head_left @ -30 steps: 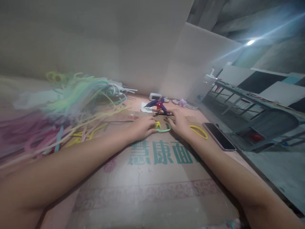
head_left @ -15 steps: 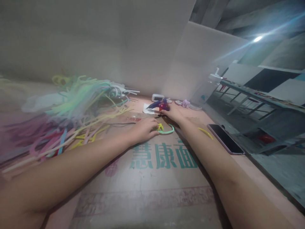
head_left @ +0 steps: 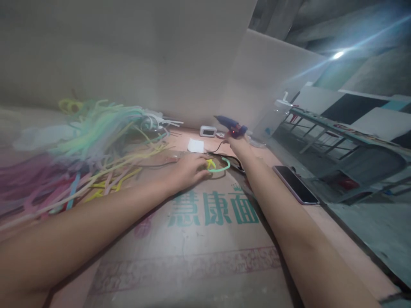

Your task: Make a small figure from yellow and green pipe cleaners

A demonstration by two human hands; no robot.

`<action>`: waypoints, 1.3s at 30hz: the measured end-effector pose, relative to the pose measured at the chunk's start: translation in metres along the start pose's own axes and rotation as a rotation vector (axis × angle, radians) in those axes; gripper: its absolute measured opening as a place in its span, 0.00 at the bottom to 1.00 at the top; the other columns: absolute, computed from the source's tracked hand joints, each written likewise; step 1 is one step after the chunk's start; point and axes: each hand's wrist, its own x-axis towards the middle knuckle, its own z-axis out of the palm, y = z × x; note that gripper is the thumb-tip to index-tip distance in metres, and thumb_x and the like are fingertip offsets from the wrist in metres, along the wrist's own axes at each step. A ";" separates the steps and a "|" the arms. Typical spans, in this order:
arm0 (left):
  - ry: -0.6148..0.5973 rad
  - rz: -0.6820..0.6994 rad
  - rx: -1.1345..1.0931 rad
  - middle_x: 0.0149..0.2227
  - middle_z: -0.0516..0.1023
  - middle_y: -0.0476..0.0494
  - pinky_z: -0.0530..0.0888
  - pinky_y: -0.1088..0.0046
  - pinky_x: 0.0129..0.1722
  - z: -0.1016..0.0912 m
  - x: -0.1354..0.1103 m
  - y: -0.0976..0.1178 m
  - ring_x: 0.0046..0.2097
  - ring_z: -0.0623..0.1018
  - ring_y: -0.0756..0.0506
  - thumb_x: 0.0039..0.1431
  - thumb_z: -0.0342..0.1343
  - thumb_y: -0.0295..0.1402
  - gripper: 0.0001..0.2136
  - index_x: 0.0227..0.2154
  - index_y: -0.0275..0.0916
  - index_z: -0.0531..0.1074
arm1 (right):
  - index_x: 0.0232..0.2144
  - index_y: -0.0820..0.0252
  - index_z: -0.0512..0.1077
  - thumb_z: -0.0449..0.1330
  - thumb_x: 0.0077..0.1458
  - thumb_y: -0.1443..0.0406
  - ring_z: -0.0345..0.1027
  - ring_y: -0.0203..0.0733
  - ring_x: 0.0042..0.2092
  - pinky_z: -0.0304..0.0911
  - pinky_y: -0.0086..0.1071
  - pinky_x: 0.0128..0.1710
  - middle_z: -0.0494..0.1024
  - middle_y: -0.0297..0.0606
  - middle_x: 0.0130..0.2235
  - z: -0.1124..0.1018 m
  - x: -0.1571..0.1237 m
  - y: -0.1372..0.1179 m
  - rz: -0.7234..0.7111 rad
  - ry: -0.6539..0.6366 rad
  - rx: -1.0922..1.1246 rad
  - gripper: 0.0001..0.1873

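My right hand point(head_left: 238, 140) is closed around a blue glue gun point(head_left: 229, 124), raised above the far side of the table with its nozzle pointing left. A small red light glows on the gun, and a dark cord point(head_left: 220, 146) trails below it. Closer in, my left hand point(head_left: 192, 167) rests on the cardboard with its fingers closed on a yellow pipe cleaner piece point(head_left: 210, 164). A curved mint-green pipe cleaner point(head_left: 227, 166) runs out from that piece to the right. Just beyond my left hand lies a white square pad point(head_left: 195, 146).
Bundles of coloured pipe cleaners point(head_left: 105, 124) heap up on the left. A printed cardboard sheet point(head_left: 192, 244) covers the table in front. A small white digital clock point(head_left: 208, 131) stands by the back panel. On the right lie a phone point(head_left: 296, 184) and a clear plastic container point(head_left: 272, 122).
My right hand has lifted the glue gun up and to the right, away from the white pad. My left hand keeps hold of the yellow piece. The view has shifted slightly.
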 end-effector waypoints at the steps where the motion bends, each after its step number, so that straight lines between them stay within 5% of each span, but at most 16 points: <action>1: 0.047 -0.015 0.009 0.53 0.77 0.38 0.72 0.57 0.56 -0.001 0.000 -0.001 0.55 0.76 0.39 0.64 0.57 0.36 0.06 0.37 0.39 0.75 | 0.34 0.60 0.74 0.59 0.54 0.58 0.77 0.48 0.38 0.71 0.38 0.42 0.82 0.41 0.32 -0.005 0.000 -0.007 -0.017 0.039 0.060 0.11; 6: 0.114 -0.097 -0.011 0.52 0.77 0.37 0.72 0.57 0.56 -0.001 0.001 -0.005 0.54 0.76 0.38 0.63 0.57 0.35 0.06 0.36 0.38 0.73 | 0.42 0.58 0.73 0.61 0.54 0.55 0.77 0.41 0.38 0.71 0.37 0.41 0.81 0.42 0.44 -0.021 -0.013 -0.048 -0.184 -0.064 0.391 0.17; 10: 0.106 -0.142 -0.028 0.51 0.77 0.37 0.73 0.58 0.55 0.000 0.002 -0.007 0.53 0.77 0.38 0.61 0.58 0.35 0.06 0.35 0.38 0.72 | 0.36 0.58 0.73 0.60 0.55 0.51 0.75 0.42 0.36 0.70 0.36 0.40 0.81 0.39 0.36 -0.035 -0.044 -0.070 -0.198 -0.056 0.251 0.16; 17: 0.110 -0.117 -0.021 0.52 0.77 0.39 0.71 0.57 0.56 -0.002 0.001 -0.004 0.54 0.75 0.39 0.62 0.58 0.35 0.05 0.34 0.39 0.73 | 0.23 0.56 0.71 0.53 0.54 0.38 0.71 0.47 0.35 0.66 0.39 0.39 0.76 0.40 0.28 -0.064 -0.091 -0.019 -0.005 -0.075 -0.043 0.30; 22: 0.148 -0.143 -0.016 0.53 0.76 0.39 0.69 0.56 0.58 -0.004 0.001 -0.002 0.56 0.74 0.39 0.62 0.58 0.34 0.04 0.35 0.39 0.74 | 0.26 0.54 0.76 0.50 0.60 0.42 0.73 0.48 0.40 0.66 0.39 0.43 0.80 0.38 0.34 -0.060 -0.098 0.014 -0.029 -0.095 0.031 0.28; 30: 0.193 -0.263 -0.192 0.45 0.79 0.41 0.71 0.60 0.53 -0.003 0.004 -0.013 0.50 0.76 0.40 0.62 0.56 0.36 0.06 0.35 0.39 0.72 | 0.20 0.55 0.72 0.54 0.55 0.45 0.70 0.44 0.32 0.66 0.37 0.37 0.77 0.37 0.26 -0.054 -0.107 0.002 -0.046 -0.348 -0.014 0.24; 39: 0.220 -0.250 -0.185 0.46 0.79 0.42 0.71 0.60 0.53 -0.002 0.002 -0.011 0.51 0.76 0.40 0.62 0.56 0.38 0.07 0.36 0.40 0.72 | 0.18 0.55 0.65 0.55 0.52 0.42 0.68 0.44 0.27 0.65 0.38 0.30 0.72 0.38 0.22 -0.050 -0.110 -0.002 0.050 -0.325 -0.054 0.26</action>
